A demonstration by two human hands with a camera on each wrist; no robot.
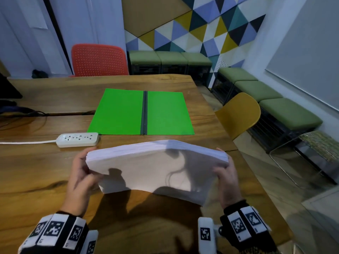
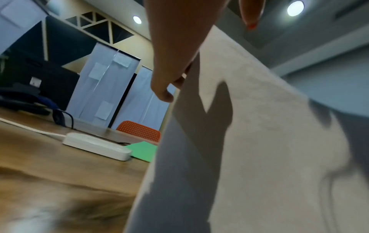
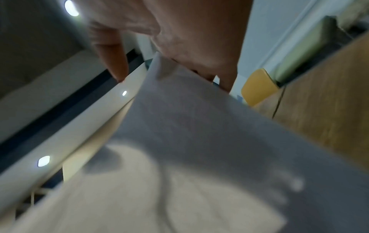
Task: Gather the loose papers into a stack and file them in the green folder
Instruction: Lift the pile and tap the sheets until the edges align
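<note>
Head view, hands: left hand [image 1: 80, 173] and right hand [image 1: 226, 177] each clasp a short edge of the stack [image 1: 156, 171].
Stack: held on edge above the table [image 1: 36, 180], bowed in the middle.
Folder [image 1: 141, 112]: open flat beyond the stack, near the power strip [image 1: 78, 139].
Risk: the bow may let inner sheets slip and fan out if either grasp loosens during the carry.

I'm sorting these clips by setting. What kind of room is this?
Probably an office meeting room or lounge: a long wooden table with a white power strip, moulded plastic chairs such as the orange one, and green cushioned benches along a geometric-patterned wall.
</note>
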